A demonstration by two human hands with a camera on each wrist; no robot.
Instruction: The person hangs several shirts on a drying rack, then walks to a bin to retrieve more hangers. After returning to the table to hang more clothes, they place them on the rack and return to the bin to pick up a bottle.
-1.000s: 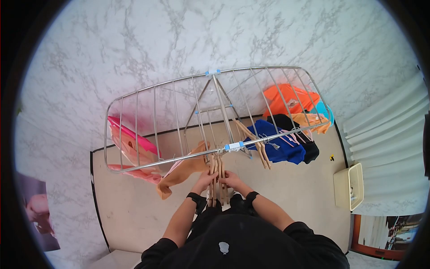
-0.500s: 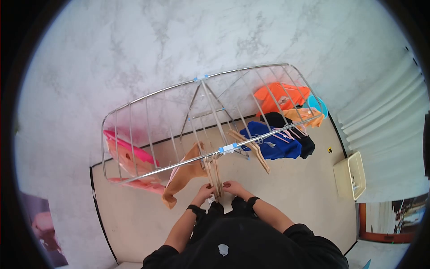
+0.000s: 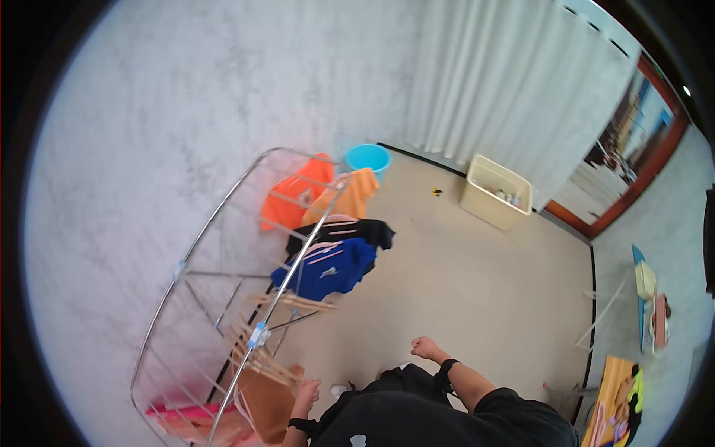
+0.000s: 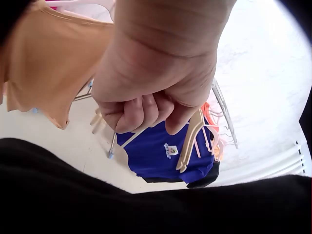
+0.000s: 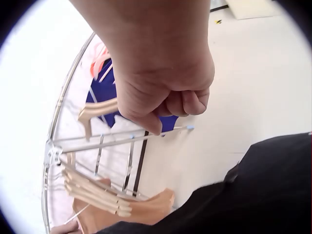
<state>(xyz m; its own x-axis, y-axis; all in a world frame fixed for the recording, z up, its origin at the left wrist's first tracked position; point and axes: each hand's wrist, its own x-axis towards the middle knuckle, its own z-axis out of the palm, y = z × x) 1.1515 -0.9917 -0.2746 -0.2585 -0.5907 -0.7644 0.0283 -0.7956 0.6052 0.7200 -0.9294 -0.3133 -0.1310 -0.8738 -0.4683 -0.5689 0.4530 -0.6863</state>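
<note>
My left hand is beside the near rail of a metal drying rack, close to a bunch of wooden hangers and a tan garment. In the left wrist view its fingers are loosely curled with nothing seen in them. Out over the floor, away from the rack, is my right hand. Its fingers are also loosely curled around nothing visible. More wooden hangers hang past the blue joint, next to a blue garment.
Black, light orange and bright orange garments hang farther along; pink clothing is at the near end. A blue bucket and cream bin stand beyond. At right is a wooden surface with clothes.
Both hands have come away from the wooden hangers, which stay on the rail. The view has swung right, and the right hand has moved off from the rack.
</note>
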